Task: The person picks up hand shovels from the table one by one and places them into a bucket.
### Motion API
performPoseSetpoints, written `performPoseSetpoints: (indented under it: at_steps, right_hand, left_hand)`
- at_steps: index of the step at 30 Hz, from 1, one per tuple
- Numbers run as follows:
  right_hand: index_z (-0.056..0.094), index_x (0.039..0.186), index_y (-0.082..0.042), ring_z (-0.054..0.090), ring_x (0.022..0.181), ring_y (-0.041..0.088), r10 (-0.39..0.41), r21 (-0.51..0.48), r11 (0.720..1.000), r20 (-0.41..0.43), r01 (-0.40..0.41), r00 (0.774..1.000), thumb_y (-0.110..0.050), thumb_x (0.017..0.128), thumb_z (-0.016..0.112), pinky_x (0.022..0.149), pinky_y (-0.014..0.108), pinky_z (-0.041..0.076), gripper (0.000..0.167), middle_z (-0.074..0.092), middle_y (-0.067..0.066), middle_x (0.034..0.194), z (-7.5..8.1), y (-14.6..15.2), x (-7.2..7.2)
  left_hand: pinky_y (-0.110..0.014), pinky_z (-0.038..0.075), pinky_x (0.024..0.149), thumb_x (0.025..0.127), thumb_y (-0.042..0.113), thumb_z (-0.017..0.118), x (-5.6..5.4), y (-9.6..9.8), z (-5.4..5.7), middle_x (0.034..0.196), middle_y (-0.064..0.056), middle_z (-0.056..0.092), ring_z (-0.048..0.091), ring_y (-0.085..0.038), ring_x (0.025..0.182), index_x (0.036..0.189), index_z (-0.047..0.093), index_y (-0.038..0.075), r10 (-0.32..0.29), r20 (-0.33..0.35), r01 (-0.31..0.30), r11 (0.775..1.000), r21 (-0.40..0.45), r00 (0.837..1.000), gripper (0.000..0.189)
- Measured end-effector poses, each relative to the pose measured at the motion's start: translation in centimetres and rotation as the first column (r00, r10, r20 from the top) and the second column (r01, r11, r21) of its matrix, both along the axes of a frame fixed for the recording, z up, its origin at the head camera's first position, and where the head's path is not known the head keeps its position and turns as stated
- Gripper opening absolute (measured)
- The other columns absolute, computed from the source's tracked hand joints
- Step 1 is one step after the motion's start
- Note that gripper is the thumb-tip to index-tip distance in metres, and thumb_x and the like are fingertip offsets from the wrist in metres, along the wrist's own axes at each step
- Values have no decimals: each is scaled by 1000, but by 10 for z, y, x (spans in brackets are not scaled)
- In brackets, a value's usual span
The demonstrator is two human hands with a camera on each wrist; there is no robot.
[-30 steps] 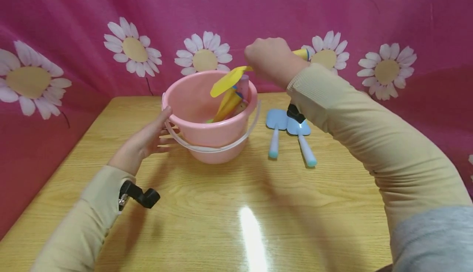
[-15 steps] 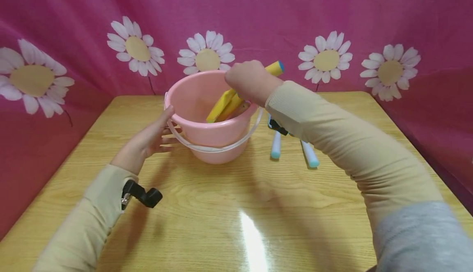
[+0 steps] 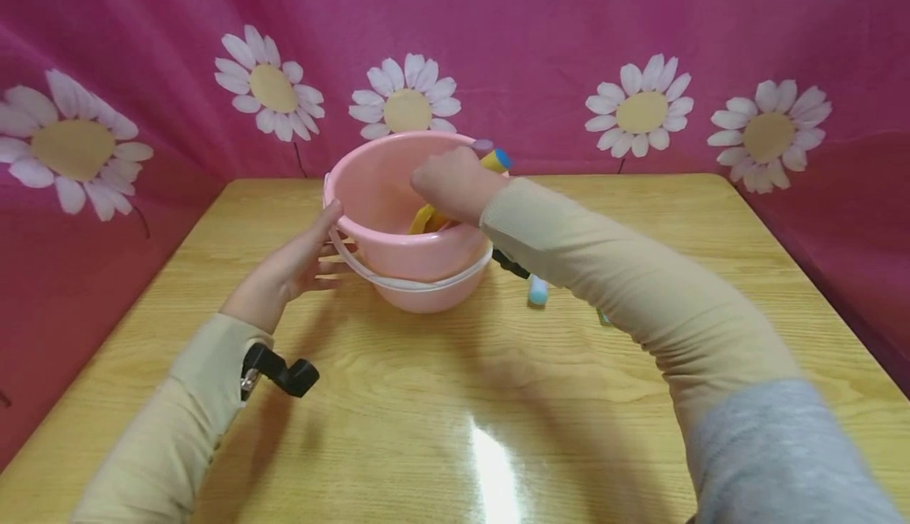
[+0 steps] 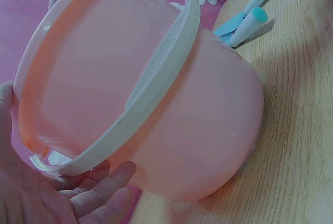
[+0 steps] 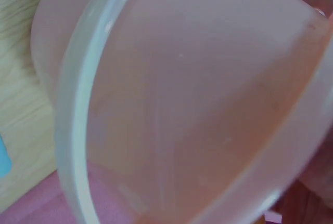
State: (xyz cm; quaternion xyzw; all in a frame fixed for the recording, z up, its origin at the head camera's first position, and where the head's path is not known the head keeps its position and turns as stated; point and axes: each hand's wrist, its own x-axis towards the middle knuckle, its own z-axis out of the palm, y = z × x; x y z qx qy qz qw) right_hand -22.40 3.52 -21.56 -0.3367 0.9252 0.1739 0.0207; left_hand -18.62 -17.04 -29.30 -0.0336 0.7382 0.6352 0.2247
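Note:
A pink bucket (image 3: 419,255) stands upright on the table, its white handle (image 3: 408,283) hanging down in front. My left hand (image 3: 284,271) is at its left side, thumb on the rim and fairly straight fingers below it, as the left wrist view also shows. Over the right part of the opening, my right hand (image 3: 455,184) grips a yellow toy shovel (image 3: 496,162) by its blue-ended handle. The blade points down into the bucket and is largely hidden by the hand. A purple handle end (image 3: 482,146) shows just behind. The right wrist view shows mostly bucket wall.
Two light-blue toy shovels with white handles (image 4: 250,26) lie right of the bucket, partly under my right forearm in the head view. The wooden table (image 3: 398,397) ends at a pink flowered cloth (image 3: 526,50) behind.
My right hand has moved down and left with the yellow shovel, from above the bucket into its opening. The left hand has kept its place at the rim.

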Motion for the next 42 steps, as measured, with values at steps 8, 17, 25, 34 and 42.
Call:
performPoseSetpoints:
  at_steps: [8, 17, 25, 34, 42]
  right_hand:
    - [57, 93, -10, 51, 65, 18, -12, 9, 1000, -24, 12, 1000, -3, 83, 51, 58, 29, 39, 13, 53, 1, 74, -8, -12, -2]
    - [54, 83, -12, 49, 62, 20, -15, -46, 999, -17, 14, 1000, -1, 79, 46, 55, 34, 36, 14, 51, 1, 72, -12, -14, 0]
    - [50, 78, -12, 43, 63, 17, 11, -190, 982, 54, -1, 998, -3, 82, 49, 67, 30, 34, 10, 47, 0, 68, -7, 1, 2]
    - [56, 87, -8, 47, 69, 19, -63, -248, 966, 47, 72, 997, -4, 82, 55, 64, 32, 42, 7, 53, 2, 76, 4, 21, 10]
    - [57, 91, -10, 51, 78, 22, -225, -229, 947, 26, 225, 974, -11, 79, 62, 64, 45, 46, 12, 56, 4, 86, 15, 38, 11]
  left_hand:
    - [-50, 24, 99, 80, 69, 34, -2, 0, -1, 141, -22, 23, 30, -38, 125, 139, 14, 1, -1, -8, 1, 1000, 5, 1000, 92]
    - [-52, 23, 99, 78, 70, 37, -2, 0, 1, 140, -21, 25, 32, -39, 124, 139, 17, 4, 15, -4, -15, 1000, -13, 1000, 93]
    - [-51, 27, 98, 79, 70, 37, -2, 1, 1, 140, -21, 26, 34, -39, 123, 140, 18, 4, 11, -7, -11, 1000, -21, 1000, 92]
    - [-52, 26, 98, 80, 69, 35, -1, 1, 1, 141, -22, 24, 30, -41, 124, 140, 16, 2, -4, -5, 4, 1000, -4, 1000, 91]
    - [-49, 25, 100, 79, 70, 33, 0, 2, -1, 141, -22, 23, 29, -40, 125, 140, 15, 1, -10, 0, 10, 1000, 2, 1000, 94]
